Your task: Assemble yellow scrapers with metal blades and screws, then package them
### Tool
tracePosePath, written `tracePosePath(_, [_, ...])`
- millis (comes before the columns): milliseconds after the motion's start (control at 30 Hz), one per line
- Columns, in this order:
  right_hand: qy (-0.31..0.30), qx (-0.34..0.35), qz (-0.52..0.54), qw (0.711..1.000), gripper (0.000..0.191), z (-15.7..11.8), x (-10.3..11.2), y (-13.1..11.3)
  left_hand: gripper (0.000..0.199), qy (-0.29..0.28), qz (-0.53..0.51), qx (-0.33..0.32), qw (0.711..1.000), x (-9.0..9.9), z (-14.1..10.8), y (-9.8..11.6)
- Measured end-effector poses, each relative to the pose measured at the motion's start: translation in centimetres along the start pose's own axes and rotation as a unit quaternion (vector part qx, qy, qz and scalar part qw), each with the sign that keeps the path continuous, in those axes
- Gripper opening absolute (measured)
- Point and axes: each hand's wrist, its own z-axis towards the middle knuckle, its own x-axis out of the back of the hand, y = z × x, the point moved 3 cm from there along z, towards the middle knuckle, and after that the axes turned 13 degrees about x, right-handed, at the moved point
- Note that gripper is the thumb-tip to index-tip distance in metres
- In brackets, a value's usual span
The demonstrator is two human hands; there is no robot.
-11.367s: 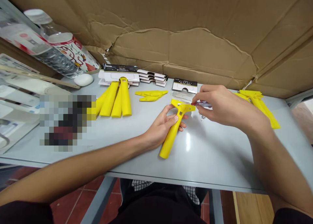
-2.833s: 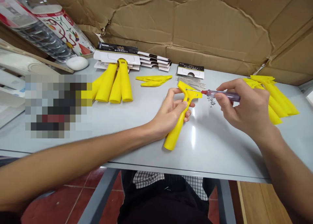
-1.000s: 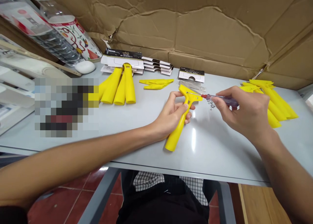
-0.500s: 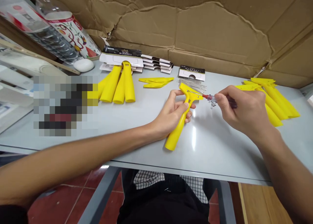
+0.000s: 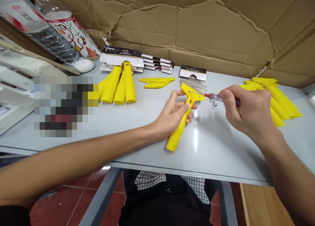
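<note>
Head cam: some tiny metal bits [image 5: 213,104] are scattered just left of the right hand [image 5: 246,109], close by the screwdriver [image 5: 216,97]. Flat yellow pieces [image 5: 157,83] are laid out beyond the left hand [image 5: 173,114], and a yellow pile [image 5: 285,101] is partly hidden behind the right one (lots of yellow here). The yellow scraper [image 5: 179,129] is gripped in the left hand, head poking out past the fingers; the screwdriver is clamped in the right, its tip held at that head.

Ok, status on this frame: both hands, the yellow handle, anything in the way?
Left hand gripping yellow handle. Right hand gripping screwdriver, tip at the handle's wide head. Small metal parts loose nearby, nothing visibly blocking.
</note>
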Motion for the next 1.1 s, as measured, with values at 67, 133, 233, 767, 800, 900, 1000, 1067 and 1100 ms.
tracePosePath(67, [-0.016,-0.017,0.009,1.0,0.031,0.02,-0.02,0.07,0.023,0.0,-0.002,0.001,1.0,0.02,-0.01,-0.02])
tracePosePath(133, [-0.028,-0.018,0.03,0.999,0.024,0.17,0.05,-0.07,0.024,-0.002,-0.005,0.004,1.0,0.04,0.03,-0.03])
tracePosePath(233, [-0.037,0.007,0.082,0.996,0.013,0.47,0.22,-0.45,0.026,0.001,-0.01,0.005,1.0,0.12,0.13,-0.05])
tracePosePath(767, [0.012,0.022,0.076,0.997,0.007,0.33,0.06,-0.54,0.026,-0.002,0.0,0.004,1.0,-0.11,-0.05,0.11])
tracePosePath(800, [0.014,0.018,0.058,0.998,0.013,0.35,0.13,-0.58,0.027,-0.004,0.001,0.004,1.0,-0.1,-0.04,0.09])
tracePosePath(900, [0.002,-0.009,0.032,0.999,0.024,0.34,0.21,-0.54,0.025,-0.006,0.003,0.002,1.0,-0.06,0.0,0.02])
tracePosePath(1000, [-0.026,-0.035,0.039,0.998,0.027,0.3,0.15,-0.37,0.027,-0.002,0.005,0.002,1.0,0.0,0.04,-0.03])
tracePosePath(1067, [-0.035,-0.041,0.042,0.998,0.025,0.28,0.1,-0.29,0.028,0.0,0.002,0.002,1.0,0.02,0.04,-0.03])
tracePosePath(1100, [-0.032,-0.04,0.044,0.998,0.023,0.28,0.1,-0.27,0.028,0.0,0.001,0.003,1.0,0.03,0.04,-0.03])
